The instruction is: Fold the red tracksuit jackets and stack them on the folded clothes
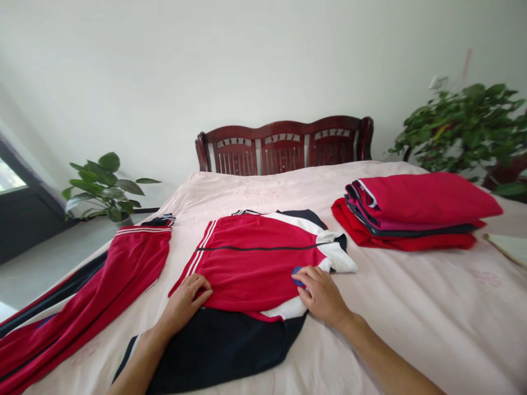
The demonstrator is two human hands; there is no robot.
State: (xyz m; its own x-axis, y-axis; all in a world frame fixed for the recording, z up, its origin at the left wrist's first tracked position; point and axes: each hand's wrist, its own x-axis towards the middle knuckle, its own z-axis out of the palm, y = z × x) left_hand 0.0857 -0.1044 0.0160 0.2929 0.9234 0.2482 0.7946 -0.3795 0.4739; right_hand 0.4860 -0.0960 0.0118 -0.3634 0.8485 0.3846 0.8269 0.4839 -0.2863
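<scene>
A red zip-up track jacket (247, 233) lies on the bed with its collar to the right and its striped hem to the left. Its white and dark collar end is crumpled. One dark navy sleeve (222, 345) stretches along the near side. My left hand (189, 296) is on the jacket's near hem corner, fingers curled around the fabric. At the near shoulder, my right hand (323, 293) has its fingers bent on the cloth beside a round blue badge (297, 276), partly covering it. The fingertips of both hands are partly hidden against the fabric.
Red and navy track pants or jacket (135, 258) lie along the bed's left side. A stack of folded red and dark clothes (428, 200) sits at the right on the pink sheet (395, 307). Behind stand a wooden headboard (284, 145) and potted plants (457, 131).
</scene>
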